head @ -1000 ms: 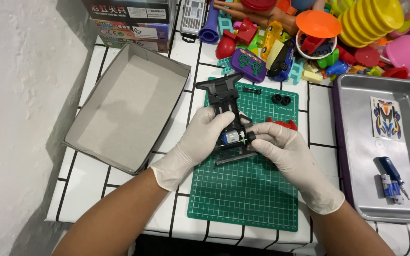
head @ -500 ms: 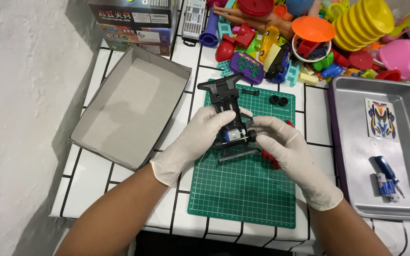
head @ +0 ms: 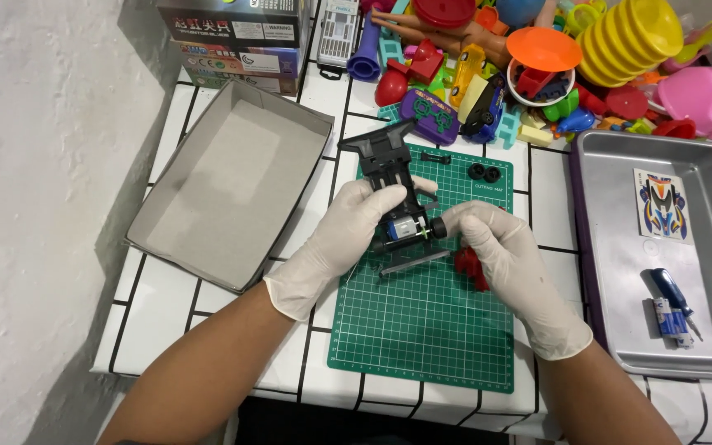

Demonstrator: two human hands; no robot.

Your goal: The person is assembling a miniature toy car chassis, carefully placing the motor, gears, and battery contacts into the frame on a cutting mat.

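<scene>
Both my hands wear white gloves and hold a black toy car chassis (head: 385, 161) over a green cutting mat (head: 430, 330). My left hand (head: 348, 231) grips the chassis from the left side. My right hand (head: 496, 247) pinches its rear end, where a small silver and blue motor (head: 405, 228) sits. A red part (head: 467, 265) lies on the mat under my right hand, partly hidden. Two small black wheels (head: 484, 173) lie on the mat's far right corner.
An open grey cardboard box lid (head: 224, 181) lies to the left. A metal tray (head: 611, 272) on the right holds a sticker sheet (head: 662, 206), a blue-handled screwdriver (head: 669, 292) and batteries (head: 671, 317). Several colourful plastic toys (head: 537, 74) and a printed box (head: 236, 37) crowd the far edge.
The view has shifted slightly. My hands stay on the chassis with only small finger movement at its rear end.
</scene>
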